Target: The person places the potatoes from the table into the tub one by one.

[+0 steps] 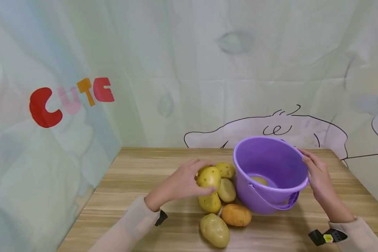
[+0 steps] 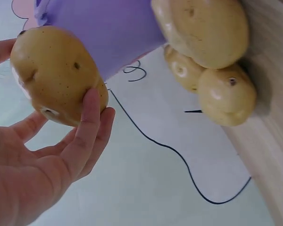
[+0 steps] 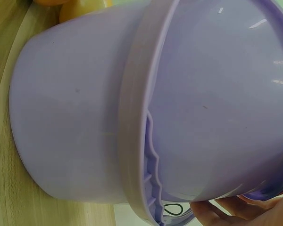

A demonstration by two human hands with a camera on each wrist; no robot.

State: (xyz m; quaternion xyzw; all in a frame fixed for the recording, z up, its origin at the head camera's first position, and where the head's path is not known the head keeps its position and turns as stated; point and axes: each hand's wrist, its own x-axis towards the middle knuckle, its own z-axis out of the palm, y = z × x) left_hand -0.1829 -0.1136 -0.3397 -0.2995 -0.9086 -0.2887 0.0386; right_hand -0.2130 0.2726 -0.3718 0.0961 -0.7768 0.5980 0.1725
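My left hand [image 1: 185, 180] grips a yellow potato [image 1: 209, 177], thumb on the near side and fingers over the far side. In the left wrist view, that potato [image 2: 56, 75] sits in the curled fingers, raised off the wooden surface. At the right, my right hand [image 1: 319, 175] holds the purple bucket [image 1: 255, 199] by its rim; the right wrist view shows only its fingers [image 3: 240, 212] at the bucket's edge. The bucket tilts towards me, and a potato [image 1: 259, 180] lies inside on its bottom.
Several more potatoes lie left of the bucket, among them an orange-brown one [image 1: 236, 215] and a large pale one [image 1: 215, 230] nearest me. The bucket's handle [image 1: 271, 204] hangs down its near side. A printed curtain [image 1: 176, 70] stands behind the wooden table [image 1: 129, 175].
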